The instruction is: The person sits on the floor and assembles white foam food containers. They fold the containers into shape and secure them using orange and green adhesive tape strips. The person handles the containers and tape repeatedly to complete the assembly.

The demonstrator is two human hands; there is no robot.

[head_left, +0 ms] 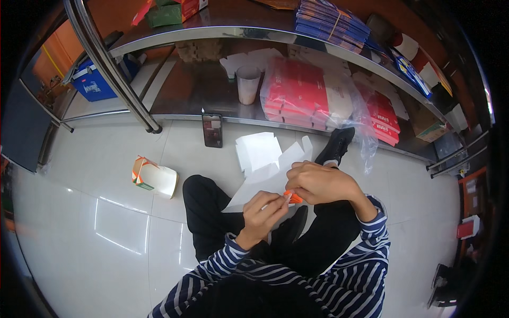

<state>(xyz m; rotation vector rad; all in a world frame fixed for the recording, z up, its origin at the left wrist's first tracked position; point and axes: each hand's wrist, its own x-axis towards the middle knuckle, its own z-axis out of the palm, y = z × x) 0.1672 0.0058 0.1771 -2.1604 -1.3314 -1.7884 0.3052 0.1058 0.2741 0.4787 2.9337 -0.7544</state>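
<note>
One small orange piece (295, 197) is pinched between the left hand (261, 214) and the right hand (324, 182), above the person's lap. The left hand has thumb and forefinger closed on its near side; the right hand curls over from the other side, its fingertips gripping it too (its shape is mostly hidden by the fingers). Striped sleeves (214, 270) cover the forearms. Just beyond and below the hands, white card sheets (258, 152) lie overlapping on the tiled floor (116, 233) between the bent legs in black trousers (204, 204). One black shoe (338, 144) points toward the shelf.

Farther left, an open carton (151, 179) — orange, white and green outside, pale within — rests on the floor. Near the shelf's foot a dark phone (212, 131) stands upright. On the lower shelf are a translucent cup (248, 87) and, just right of it, red and brown stacks (299, 87) wrapped in clear plastic — blue bundles (330, 25) lie on the level above.
</note>
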